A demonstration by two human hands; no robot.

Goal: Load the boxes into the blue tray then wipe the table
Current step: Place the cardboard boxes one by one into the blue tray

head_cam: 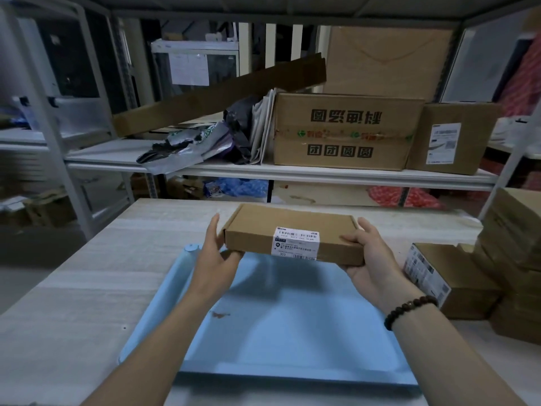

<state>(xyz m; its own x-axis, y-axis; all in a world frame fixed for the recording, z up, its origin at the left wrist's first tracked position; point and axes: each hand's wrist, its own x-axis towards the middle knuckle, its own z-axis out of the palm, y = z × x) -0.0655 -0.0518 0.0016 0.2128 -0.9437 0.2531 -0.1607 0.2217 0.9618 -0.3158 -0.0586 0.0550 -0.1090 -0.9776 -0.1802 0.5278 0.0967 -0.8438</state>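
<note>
Flat box [292, 234] clamped between fingers [214, 227] of left hand [216, 259], right hand [370, 259], above blue tray [292, 332]. Tray under fingers: no box loaded. More boxes [459, 284] right of fingers. Wipe of table [73, 288] pending.

**Beads on the right wrist**

Two bare forearms in shot, left hand [217, 259] and right hand [372, 260] uncovered to the fingertips. And there, on the right wrist, a bracelet [409, 310] of round, dark reddish-brown beads, glossy, strung in one snug row.

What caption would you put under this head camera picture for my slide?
A left hand and right hand hold a flat cardboard box over the blue tray.
</note>
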